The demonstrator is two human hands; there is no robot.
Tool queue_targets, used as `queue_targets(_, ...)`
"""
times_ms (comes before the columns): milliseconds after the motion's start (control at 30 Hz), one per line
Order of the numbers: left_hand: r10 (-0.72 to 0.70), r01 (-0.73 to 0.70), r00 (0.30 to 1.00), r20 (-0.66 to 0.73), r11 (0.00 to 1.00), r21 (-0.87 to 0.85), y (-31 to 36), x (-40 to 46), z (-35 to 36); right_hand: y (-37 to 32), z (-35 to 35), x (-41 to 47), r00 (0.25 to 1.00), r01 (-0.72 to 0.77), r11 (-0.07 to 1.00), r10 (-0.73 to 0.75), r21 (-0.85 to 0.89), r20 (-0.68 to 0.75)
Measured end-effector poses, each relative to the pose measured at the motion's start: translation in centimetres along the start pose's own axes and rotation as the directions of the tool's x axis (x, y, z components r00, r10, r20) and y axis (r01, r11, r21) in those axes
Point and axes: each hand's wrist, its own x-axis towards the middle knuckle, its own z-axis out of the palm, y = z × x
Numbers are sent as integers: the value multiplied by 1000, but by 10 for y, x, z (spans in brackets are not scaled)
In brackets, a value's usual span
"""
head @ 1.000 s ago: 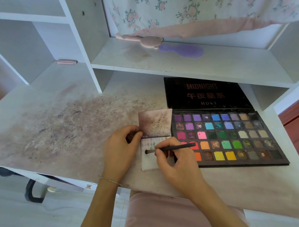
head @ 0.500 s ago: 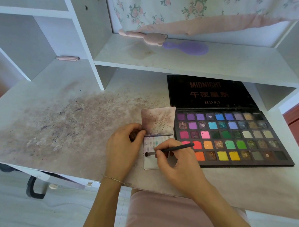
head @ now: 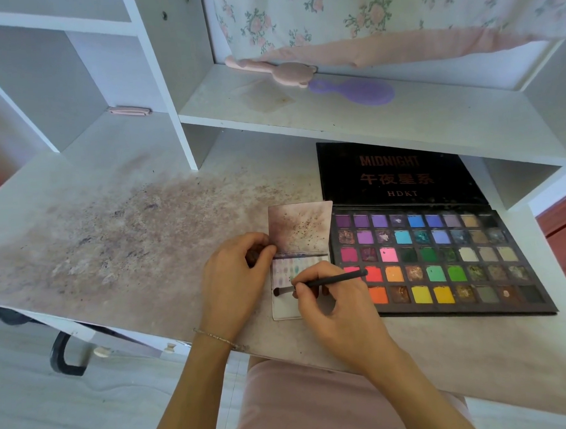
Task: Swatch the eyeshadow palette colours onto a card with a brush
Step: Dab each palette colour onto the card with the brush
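An open eyeshadow palette point(head: 439, 262) with many coloured pans and a black lid lies on the desk at the right. A small folded white card point(head: 284, 306) lies just left of it, carrying pale colour swatches; its stained upper flap point(head: 300, 226) stands up. My right hand point(head: 331, 304) pinches a thin black brush point(head: 330, 281), its dark tip touching the card's left part. My left hand point(head: 234, 281) rests on the desk with its thumb and fingers curled at the card's left edge, holding it at the fold.
The white desk top point(head: 120, 234) is smeared with powder stains at the left. A shelf above holds a pink hairbrush point(head: 278, 71) and a purple one point(head: 357, 92). A small pink object point(head: 129, 111) lies in the left cubby. Floral fabric hangs behind.
The brush tip has slid slightly down and left across the card. My left hand has kept its hold on the card. The view has shifted a little.
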Motion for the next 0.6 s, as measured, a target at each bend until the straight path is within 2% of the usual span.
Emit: queue_targets(600, 0, 0, 1000, -11, 1000, -15, 0, 0, 1, 0, -1, 0, 1000, -5, 1000, 5, 11, 10)
